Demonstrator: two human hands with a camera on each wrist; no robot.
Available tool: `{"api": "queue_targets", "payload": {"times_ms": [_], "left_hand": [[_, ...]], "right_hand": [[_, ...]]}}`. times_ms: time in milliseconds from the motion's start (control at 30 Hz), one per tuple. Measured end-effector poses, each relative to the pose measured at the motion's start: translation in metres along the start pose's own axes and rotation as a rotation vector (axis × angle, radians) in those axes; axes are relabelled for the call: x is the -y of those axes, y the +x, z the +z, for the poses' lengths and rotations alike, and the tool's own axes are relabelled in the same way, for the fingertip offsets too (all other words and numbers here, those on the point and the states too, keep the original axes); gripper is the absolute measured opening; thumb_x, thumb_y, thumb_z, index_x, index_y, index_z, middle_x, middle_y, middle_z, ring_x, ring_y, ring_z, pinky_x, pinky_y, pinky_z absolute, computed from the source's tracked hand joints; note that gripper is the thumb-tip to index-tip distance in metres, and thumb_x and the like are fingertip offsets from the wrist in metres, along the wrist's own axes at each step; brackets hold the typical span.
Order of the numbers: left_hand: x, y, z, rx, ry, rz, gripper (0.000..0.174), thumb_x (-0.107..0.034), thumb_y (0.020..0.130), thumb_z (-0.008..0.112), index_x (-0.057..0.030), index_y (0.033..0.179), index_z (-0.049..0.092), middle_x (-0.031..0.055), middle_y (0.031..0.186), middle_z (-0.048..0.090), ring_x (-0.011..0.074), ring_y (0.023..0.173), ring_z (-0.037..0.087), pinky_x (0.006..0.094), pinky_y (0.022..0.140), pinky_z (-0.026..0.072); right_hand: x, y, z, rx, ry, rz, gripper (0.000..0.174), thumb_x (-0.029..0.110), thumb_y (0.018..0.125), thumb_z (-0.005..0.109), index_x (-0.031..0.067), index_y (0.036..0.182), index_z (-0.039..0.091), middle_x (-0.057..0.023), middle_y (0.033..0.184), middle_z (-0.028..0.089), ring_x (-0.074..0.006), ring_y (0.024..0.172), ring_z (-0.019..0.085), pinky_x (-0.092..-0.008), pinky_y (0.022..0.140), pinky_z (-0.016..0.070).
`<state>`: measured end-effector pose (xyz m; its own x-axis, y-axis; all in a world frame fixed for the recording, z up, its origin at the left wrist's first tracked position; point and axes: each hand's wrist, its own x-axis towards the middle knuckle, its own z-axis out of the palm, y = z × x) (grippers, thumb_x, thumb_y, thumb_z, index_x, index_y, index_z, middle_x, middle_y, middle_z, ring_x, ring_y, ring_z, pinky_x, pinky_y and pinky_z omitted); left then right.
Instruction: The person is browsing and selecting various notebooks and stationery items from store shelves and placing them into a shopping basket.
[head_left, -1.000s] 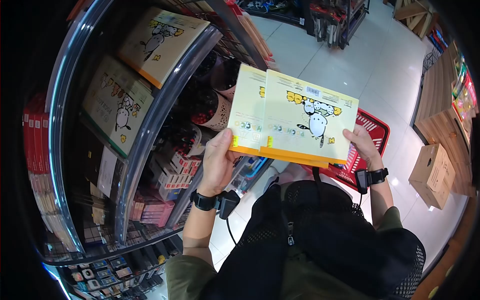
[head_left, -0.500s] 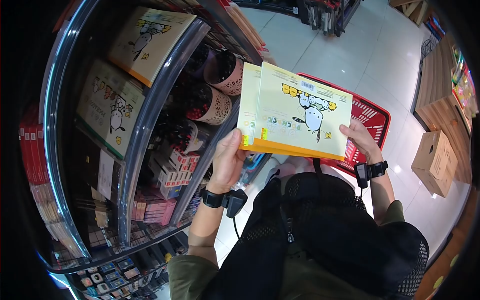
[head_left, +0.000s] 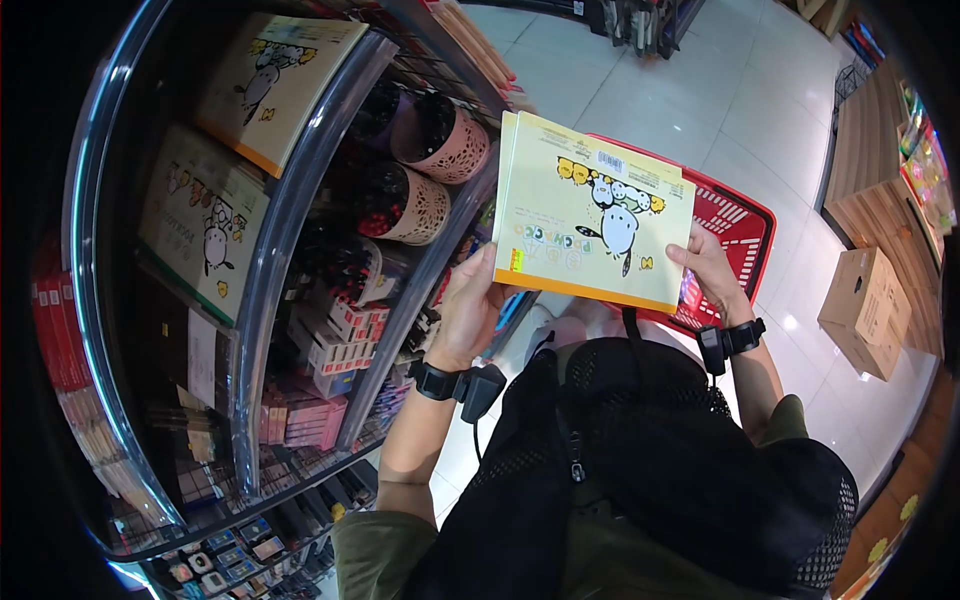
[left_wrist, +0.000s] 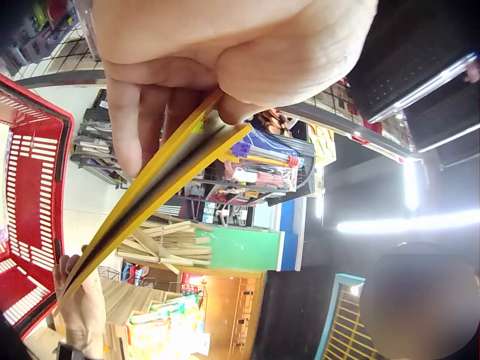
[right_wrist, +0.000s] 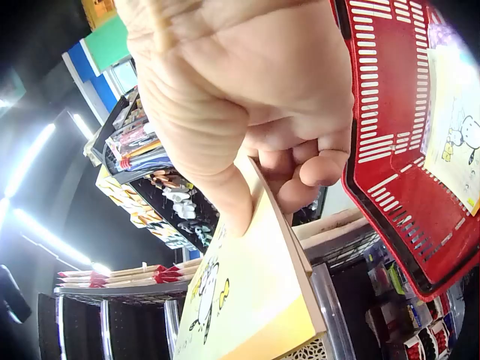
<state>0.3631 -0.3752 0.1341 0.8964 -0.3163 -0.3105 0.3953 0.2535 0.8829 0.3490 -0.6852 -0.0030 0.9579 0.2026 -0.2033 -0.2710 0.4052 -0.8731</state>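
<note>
Two pale yellow notebooks [head_left: 600, 225] with orange edges and a cartoon dog on the cover are held stacked at waist height. Their print appears upside down in the head view. My left hand [head_left: 470, 305] grips their left edge, thumb on the upper cover. At the right edge my right hand [head_left: 712, 270] pinches them, thumb on top and fingers underneath. The left wrist view shows a narrow gap between the two orange edges [left_wrist: 161, 180]. The rear notebook sticks out slightly past the front one.
A red shopping basket [head_left: 765, 215] is beyond the right hand; a similar notebook [right_wrist: 459, 142] lies inside it. On the left, a shelf rack carries more such notebooks [head_left: 275, 90]. Pink pen cups [head_left: 425, 205] stand on it. A cardboard box [head_left: 865, 310] sits on the floor at right.
The two notebooks, earlier offset sideways, have slid together until they nearly line up. My left hand has moved a little right and up, and the shelf has shifted left in view.
</note>
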Motion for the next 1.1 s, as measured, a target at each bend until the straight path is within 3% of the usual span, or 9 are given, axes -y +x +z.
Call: {"api": "queue_targets", "payload": {"times_ms": [67, 300, 433, 633, 767, 967, 1033, 1067, 1100], "left_hand": [[0.003, 0.005, -0.002, -0.004, -0.016, -0.020, 0.039, -0.029, 0.099, 0.038, 0.0014, 0.120, 0.050, 0.0119, 0.112, 0.061, 0.0160, 0.095, 0.061, 0.0297, 0.083, 0.0492], [0.013, 0.031, -0.011, 0.108, 0.004, -0.117, 0.040, -0.030, 0.100, 0.037, 0.0008, 0.121, 0.051, 0.0117, 0.111, 0.062, 0.0171, 0.096, 0.062, 0.0305, 0.084, 0.0500], [0.043, 0.046, -0.028, -0.005, 0.142, -0.247, 0.045, -0.032, 0.100, 0.035, 0.0026, 0.126, 0.046, 0.0146, 0.113, 0.060, 0.0188, 0.099, 0.061, 0.0314, 0.082, 0.0507], [0.065, 0.020, -0.053, -0.169, 0.092, -0.253, 0.044, -0.028, 0.096, 0.046, 0.0005, 0.129, 0.042, 0.0143, 0.116, 0.059, 0.0203, 0.094, 0.063, 0.0292, 0.082, 0.0498], [0.074, -0.006, -0.081, -0.281, 0.052, -0.307, 0.036, -0.021, 0.096, 0.045, 0.0010, 0.125, 0.047, 0.0159, 0.114, 0.059, 0.0206, 0.095, 0.063, 0.0289, 0.078, 0.0531], [0.071, -0.029, -0.093, -0.387, 0.043, -0.270, 0.030, -0.016, 0.095, 0.046, 0.0039, 0.115, 0.053, 0.0167, 0.108, 0.062, 0.0182, 0.090, 0.064, 0.0257, 0.074, 0.0540], [0.071, -0.035, -0.095, -0.410, 0.063, -0.219, 0.028, -0.017, 0.094, 0.048, 0.0025, 0.114, 0.055, 0.0147, 0.106, 0.063, 0.0177, 0.089, 0.063, 0.0262, 0.074, 0.0527], [0.079, -0.042, -0.095, -0.384, 0.112, -0.277, 0.028, -0.018, 0.094, 0.049, 0.0015, 0.114, 0.055, 0.0135, 0.107, 0.063, 0.0174, 0.089, 0.063, 0.0264, 0.075, 0.0518], [0.071, -0.036, -0.102, -0.410, 0.168, -0.231, 0.028, -0.018, 0.094, 0.049, 0.0005, 0.114, 0.056, 0.0124, 0.107, 0.063, 0.0170, 0.089, 0.063, 0.0267, 0.076, 0.0509]], "right_hand": [[0.002, 0.000, -0.002, 0.004, 0.014, -0.010, 0.048, 0.016, 0.083, 0.068, 0.0000, 0.122, 0.046, -0.0097, 0.108, 0.062, -0.0117, 0.093, 0.061, -0.0250, 0.081, 0.0485], [-0.006, 0.001, -0.016, -0.119, 0.153, 0.024, 0.050, 0.018, 0.087, 0.062, -0.0018, 0.128, 0.040, -0.0115, 0.121, 0.055, -0.0144, 0.105, 0.057, -0.0276, 0.090, 0.0455], [-0.032, 0.004, -0.045, -0.129, 0.208, 0.127, 0.048, 0.013, 0.090, 0.056, -0.0020, 0.131, 0.037, -0.0128, 0.125, 0.052, -0.0152, 0.110, 0.055, -0.0283, 0.093, 0.0448], [-0.176, 0.003, -0.160, -0.518, -0.157, 0.425, 0.028, 0.005, 0.085, 0.054, -0.0012, 0.112, 0.053, -0.0086, 0.089, 0.064, -0.0189, 0.070, 0.064, -0.0305, 0.052, 0.0504], [-0.255, 0.000, -0.207, -0.843, -0.272, 0.679, 0.021, 0.001, 0.078, 0.057, 0.0022, 0.099, 0.059, -0.0082, 0.088, 0.063, -0.0215, 0.072, 0.063, -0.0357, 0.054, 0.0493], [-0.226, 0.021, -0.176, -0.535, -0.405, 0.790, 0.021, 0.012, 0.079, 0.062, 0.0013, 0.096, 0.062, -0.0092, 0.081, 0.064, -0.0227, 0.067, 0.063, -0.0360, 0.052, 0.0495], [-0.211, 0.038, -0.163, -0.263, -0.556, 0.678, 0.027, 0.019, 0.078, 0.065, -0.0026, 0.093, 0.062, -0.0109, 0.077, 0.064, -0.0223, 0.059, 0.062, -0.0363, 0.048, 0.0479], [-0.229, 0.018, -0.173, -0.120, -0.857, 0.757, 0.029, 0.020, 0.077, 0.064, -0.0007, 0.097, 0.063, -0.0151, 0.084, 0.065, -0.0264, 0.067, 0.064, -0.0379, 0.056, 0.0496], [-0.234, 0.077, -0.171, 0.075, -1.200, 0.716, 0.032, 0.020, 0.076, 0.063, 0.0012, 0.102, 0.063, -0.0194, 0.091, 0.066, -0.0305, 0.076, 0.066, -0.0394, 0.064, 0.0513]]}}
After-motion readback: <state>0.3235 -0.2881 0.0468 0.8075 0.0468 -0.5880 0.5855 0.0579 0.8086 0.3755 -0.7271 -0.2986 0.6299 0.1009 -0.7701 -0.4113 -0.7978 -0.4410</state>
